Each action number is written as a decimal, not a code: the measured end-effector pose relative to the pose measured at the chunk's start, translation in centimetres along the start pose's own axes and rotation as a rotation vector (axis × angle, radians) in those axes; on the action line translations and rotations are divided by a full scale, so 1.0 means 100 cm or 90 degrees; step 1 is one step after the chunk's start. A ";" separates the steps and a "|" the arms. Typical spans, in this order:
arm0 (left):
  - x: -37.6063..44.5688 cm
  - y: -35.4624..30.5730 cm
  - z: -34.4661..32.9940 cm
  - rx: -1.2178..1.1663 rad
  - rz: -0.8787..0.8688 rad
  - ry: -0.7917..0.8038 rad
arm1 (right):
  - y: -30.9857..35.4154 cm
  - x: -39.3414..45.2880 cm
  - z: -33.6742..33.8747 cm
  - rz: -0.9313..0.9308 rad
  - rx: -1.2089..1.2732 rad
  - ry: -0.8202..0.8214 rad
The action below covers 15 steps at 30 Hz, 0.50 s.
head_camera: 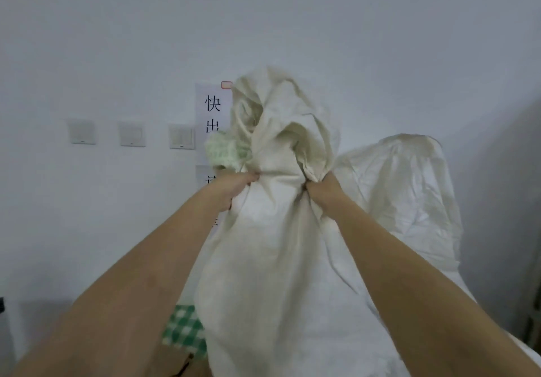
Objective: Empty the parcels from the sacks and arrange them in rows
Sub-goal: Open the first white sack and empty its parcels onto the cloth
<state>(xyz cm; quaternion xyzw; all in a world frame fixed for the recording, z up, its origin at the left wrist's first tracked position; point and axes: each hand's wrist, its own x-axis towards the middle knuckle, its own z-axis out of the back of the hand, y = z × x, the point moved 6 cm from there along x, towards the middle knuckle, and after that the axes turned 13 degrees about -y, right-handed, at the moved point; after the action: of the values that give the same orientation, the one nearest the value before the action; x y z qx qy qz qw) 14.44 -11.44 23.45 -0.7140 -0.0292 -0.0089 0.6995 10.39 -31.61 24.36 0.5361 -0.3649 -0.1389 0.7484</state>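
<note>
Sack held up centre before wall, my left hand and right hand bunching its cloth, fingers clenched. Risk: cloth slips, parcels tumble out unseen; second sack close right may topple.

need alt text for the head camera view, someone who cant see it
Both hands grip a cream woven sack held up before a pale wall, the left hand and right hand bunching its cloth. A second sack stands behind on the right; three wall switches and a paper sign are on the wall.
</note>
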 end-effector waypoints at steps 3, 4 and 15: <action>-0.002 -0.034 0.015 -0.044 -0.085 -0.087 | 0.024 -0.001 -0.001 0.040 0.014 -0.018; 0.001 -0.046 0.021 -0.058 -0.109 -0.093 | 0.032 -0.001 0.001 0.055 0.048 -0.036; -0.003 -0.061 0.054 0.009 -0.110 -0.063 | 0.030 0.006 0.005 -0.046 0.028 0.097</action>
<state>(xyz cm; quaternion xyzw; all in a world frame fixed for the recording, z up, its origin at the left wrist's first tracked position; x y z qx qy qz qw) 13.68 -5.94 29.39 -0.7034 -0.1251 -0.0335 0.6989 9.87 -31.14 27.36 0.5744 -0.2904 -0.1166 0.7564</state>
